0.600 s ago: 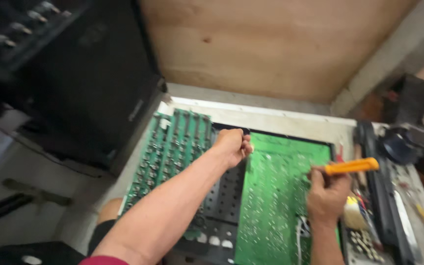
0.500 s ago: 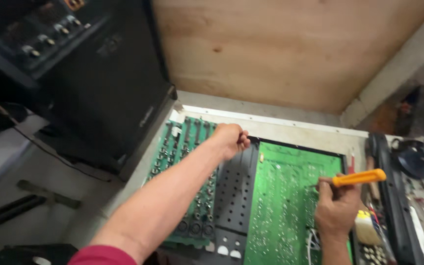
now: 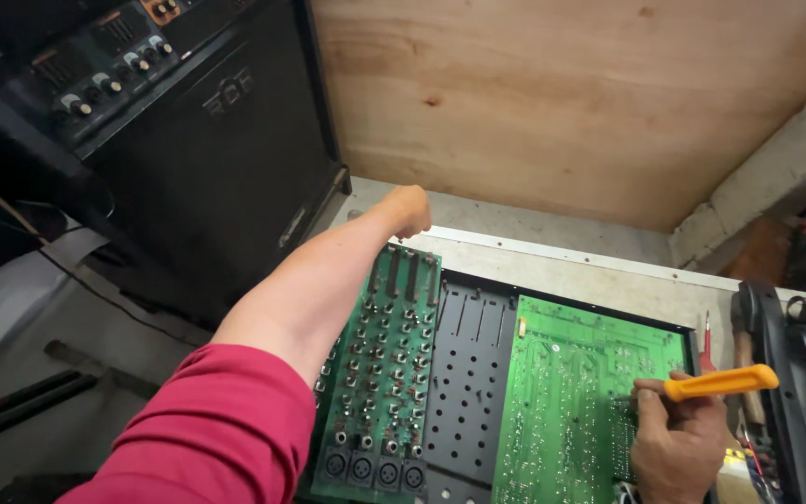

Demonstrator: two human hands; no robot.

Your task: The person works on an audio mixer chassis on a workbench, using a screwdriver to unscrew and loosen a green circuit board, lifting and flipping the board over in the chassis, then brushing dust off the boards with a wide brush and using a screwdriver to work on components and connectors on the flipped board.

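The right hand [image 3: 678,448] grips an orange-handled screwdriver [image 3: 715,382] lying crosswise over the green circuit board [image 3: 571,392], while the left hand [image 3: 405,210], fisted, rests at the chassis's far edge [image 3: 552,257].

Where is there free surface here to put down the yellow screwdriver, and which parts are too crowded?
Free: the grey strip between the wooden board and the green circuit boards. Crowded: the right edge beside the right hand, full of tools; the black amplifier blocks the left.
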